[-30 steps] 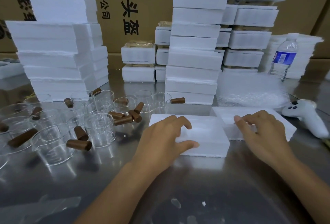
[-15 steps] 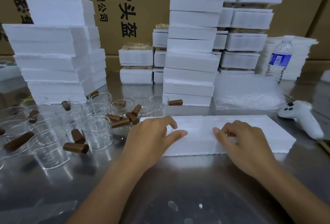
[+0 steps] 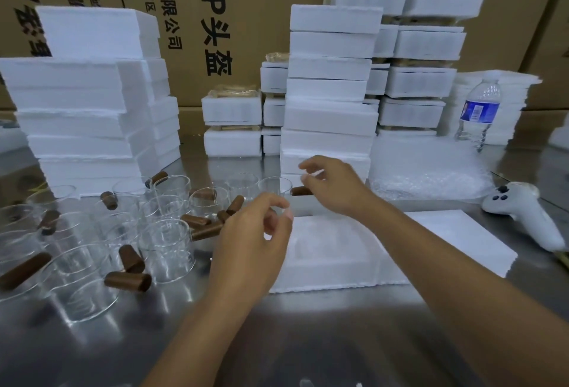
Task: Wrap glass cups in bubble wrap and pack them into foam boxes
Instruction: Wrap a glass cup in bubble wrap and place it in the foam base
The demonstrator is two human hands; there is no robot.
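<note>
An opened white foam box [image 3: 332,251] lies flat in front of me, its hollowed half on the left and its lid half [image 3: 455,238] on the right. Several glass cups [image 3: 166,248] with brown wooden handles crowd the steel table to the left. A pile of bubble wrap [image 3: 428,174] lies behind the box on the right. My left hand [image 3: 252,248] hovers over the box's left edge, fingers curled and apart, holding nothing. My right hand [image 3: 332,186] is raised above the box's far edge, fingers spread, near the cup [image 3: 274,186] closest to the middle foam stack.
Tall stacks of white foam boxes stand at the left [image 3: 89,100], middle [image 3: 329,94] and back right [image 3: 421,78], in front of cardboard cartons. A water bottle [image 3: 478,109] stands at the right rear. A white handheld controller [image 3: 523,214] lies at the right edge.
Both hands have lifted off the foam box. The right hand has moved up and leftwards towards the cups; the left hand has risen over the box's left edge. The box lies open.
</note>
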